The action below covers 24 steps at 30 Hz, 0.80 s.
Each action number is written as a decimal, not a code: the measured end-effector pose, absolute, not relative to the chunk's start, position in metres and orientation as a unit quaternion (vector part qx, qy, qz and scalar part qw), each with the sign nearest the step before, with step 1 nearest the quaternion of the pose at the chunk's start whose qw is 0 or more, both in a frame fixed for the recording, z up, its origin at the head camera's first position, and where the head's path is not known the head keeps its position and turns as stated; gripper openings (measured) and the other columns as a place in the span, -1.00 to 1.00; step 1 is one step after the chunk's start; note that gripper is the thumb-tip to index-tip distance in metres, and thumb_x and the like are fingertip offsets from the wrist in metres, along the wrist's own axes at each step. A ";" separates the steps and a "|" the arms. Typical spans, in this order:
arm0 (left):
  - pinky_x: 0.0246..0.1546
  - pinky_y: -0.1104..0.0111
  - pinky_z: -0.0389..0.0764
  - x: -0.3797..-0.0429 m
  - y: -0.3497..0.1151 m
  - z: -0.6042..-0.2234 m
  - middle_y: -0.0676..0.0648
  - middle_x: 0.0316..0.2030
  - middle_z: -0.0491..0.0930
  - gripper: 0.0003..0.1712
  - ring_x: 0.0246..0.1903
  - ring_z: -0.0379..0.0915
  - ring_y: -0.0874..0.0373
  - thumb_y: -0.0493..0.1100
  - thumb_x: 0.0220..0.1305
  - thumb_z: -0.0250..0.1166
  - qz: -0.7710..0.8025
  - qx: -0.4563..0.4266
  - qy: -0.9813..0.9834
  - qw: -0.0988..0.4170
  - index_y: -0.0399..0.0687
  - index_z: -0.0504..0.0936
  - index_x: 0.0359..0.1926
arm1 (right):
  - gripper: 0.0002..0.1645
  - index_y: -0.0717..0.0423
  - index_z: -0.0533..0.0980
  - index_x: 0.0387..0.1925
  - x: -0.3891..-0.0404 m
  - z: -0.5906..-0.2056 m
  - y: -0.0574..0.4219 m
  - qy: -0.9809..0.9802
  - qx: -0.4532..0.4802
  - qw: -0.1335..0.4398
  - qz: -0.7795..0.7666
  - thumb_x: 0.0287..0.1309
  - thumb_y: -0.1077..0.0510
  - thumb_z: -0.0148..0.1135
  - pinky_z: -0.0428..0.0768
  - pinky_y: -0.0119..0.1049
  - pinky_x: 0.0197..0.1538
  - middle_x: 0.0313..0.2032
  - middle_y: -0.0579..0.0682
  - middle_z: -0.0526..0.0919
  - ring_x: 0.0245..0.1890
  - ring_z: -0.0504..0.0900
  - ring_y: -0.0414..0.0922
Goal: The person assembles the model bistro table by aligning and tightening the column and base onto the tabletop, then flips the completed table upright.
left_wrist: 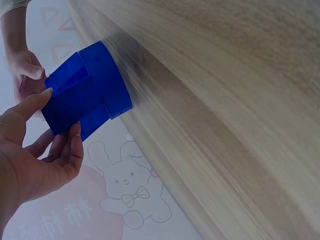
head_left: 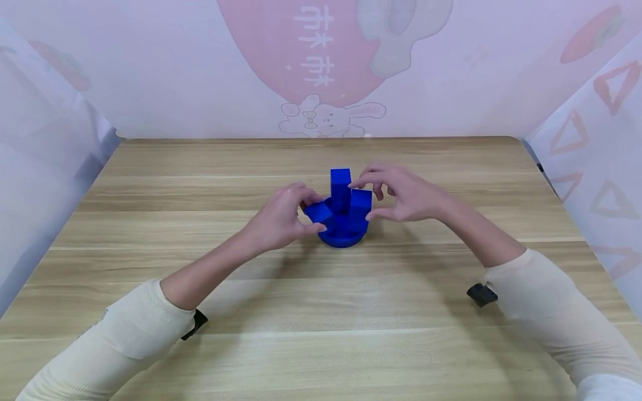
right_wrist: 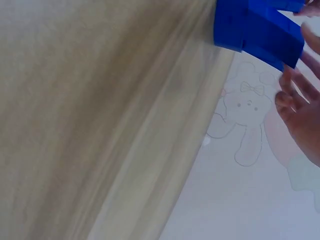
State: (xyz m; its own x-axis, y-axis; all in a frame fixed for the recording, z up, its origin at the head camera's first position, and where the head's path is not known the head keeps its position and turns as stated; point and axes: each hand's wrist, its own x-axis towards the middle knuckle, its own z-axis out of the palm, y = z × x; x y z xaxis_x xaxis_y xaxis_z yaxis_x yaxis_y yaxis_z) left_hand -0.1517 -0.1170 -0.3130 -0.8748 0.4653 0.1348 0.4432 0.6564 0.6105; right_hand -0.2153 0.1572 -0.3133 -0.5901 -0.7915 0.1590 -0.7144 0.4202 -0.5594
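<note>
A glossy blue three-armed piece (head_left: 341,234) stands on the table, with square-ended blocks flaring up and outward from a round base. My left hand (head_left: 283,217) pinches the left block, thumb on the near side and fingers on the far side. The same grip shows in the left wrist view, where the left hand (left_wrist: 37,155) holds the blue piece (left_wrist: 75,100) by its flared end. At the right block, my right hand (head_left: 406,192) has its thumb and fingertips on either side. In the right wrist view, the right hand's fingertips (right_wrist: 287,82) meet a block's corner.
The wood-grain table (head_left: 321,334) spreads around the blue piece. A pale printed backdrop (head_left: 165,72) with a rabbit drawing rises behind the far edge, and similar sheets flank both sides. Small black parts (head_left: 482,294) show at the cream sleeves (head_left: 541,301).
</note>
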 end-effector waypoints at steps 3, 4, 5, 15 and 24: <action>-0.10 0.18 0.65 -0.151 -0.117 -0.313 -0.19 -0.18 0.66 -0.50 -0.16 0.58 -0.04 -0.24 0.07 0.63 0.329 0.248 0.911 0.018 -0.39 0.71 0.01 | -0.40 0.22 0.59 0.24 -0.218 -0.312 0.160 0.826 -0.466 0.095 -0.303 0.12 0.38 0.45 0.49 -0.14 -0.29 0.02 0.11 0.58 -0.30 0.51 0.02; -0.10 0.17 0.65 -0.151 -0.117 -0.313 -0.19 -0.19 0.66 -0.50 -0.16 0.58 -0.04 -0.24 0.07 0.63 0.329 0.248 0.911 0.019 -0.39 0.71 0.01 | -0.42 0.22 0.59 0.23 -0.218 -0.311 0.161 0.826 -0.464 0.100 -0.304 0.13 0.40 0.44 0.48 -0.14 -0.29 0.02 0.11 0.58 -0.30 0.51 0.04; -0.11 0.17 0.65 -0.151 -0.117 -0.313 -0.19 -0.19 0.66 -0.50 -0.16 0.58 -0.04 -0.24 0.07 0.63 0.329 0.248 0.911 0.018 -0.39 0.71 0.01 | -0.46 0.22 0.61 0.18 -0.219 -0.311 0.162 0.829 -0.460 0.098 -0.303 0.13 0.38 0.46 0.48 -0.14 -0.29 0.01 0.10 0.57 -0.30 0.51 0.04; -0.11 0.17 0.64 -0.150 -0.116 -0.311 -0.19 -0.19 0.67 -0.50 -0.16 0.57 -0.05 -0.25 0.06 0.63 0.330 0.249 0.911 0.012 -0.40 0.71 -0.01 | -0.45 0.11 0.48 -0.49 -0.219 -0.311 0.164 0.845 -0.439 0.074 -0.296 -0.16 -0.03 0.76 0.52 -0.19 -0.25 -0.20 0.02 0.56 -0.37 0.52 -0.06; -0.12 0.18 0.63 -0.151 -0.117 -0.313 -0.18 -0.20 0.67 -0.52 -0.17 0.57 -0.04 -0.25 0.05 0.64 0.333 0.251 0.909 0.011 -0.39 0.72 -0.02 | -0.39 0.18 0.64 -0.03 -0.217 -0.311 0.169 0.820 -0.479 0.096 -0.298 -0.11 0.06 0.73 0.50 -0.21 -0.31 -0.09 -0.05 0.64 -0.37 0.52 -0.05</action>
State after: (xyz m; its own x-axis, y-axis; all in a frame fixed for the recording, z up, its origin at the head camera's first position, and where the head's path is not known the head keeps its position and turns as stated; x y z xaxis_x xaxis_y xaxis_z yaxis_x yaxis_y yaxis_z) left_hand -0.1512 -0.1170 -0.3125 -0.8733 0.4643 0.1476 0.4496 0.6512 0.6114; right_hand -0.2168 0.1690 -0.3114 -0.5235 -0.8424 0.1276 -0.7279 0.3644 -0.5809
